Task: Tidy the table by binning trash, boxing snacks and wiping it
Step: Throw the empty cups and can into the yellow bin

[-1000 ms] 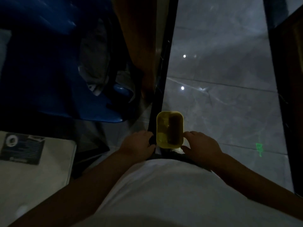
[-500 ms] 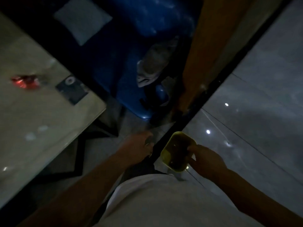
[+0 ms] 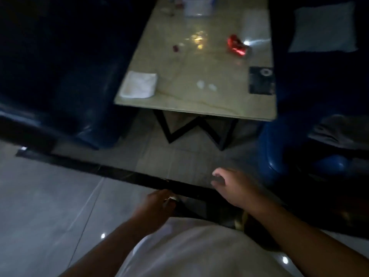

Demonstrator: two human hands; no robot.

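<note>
One table [image 3: 199, 104] carries one white cloth [image 3: 138, 84], one red wrapper [image 3: 236, 46] and one dark card [image 3: 261, 80].

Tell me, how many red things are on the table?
2. A shiny crumpled red wrapper lies near the table's right edge, and a tiny red scrap sits left of it, mid-table. The far end is dim and blurry, so more may be hidden.
</note>
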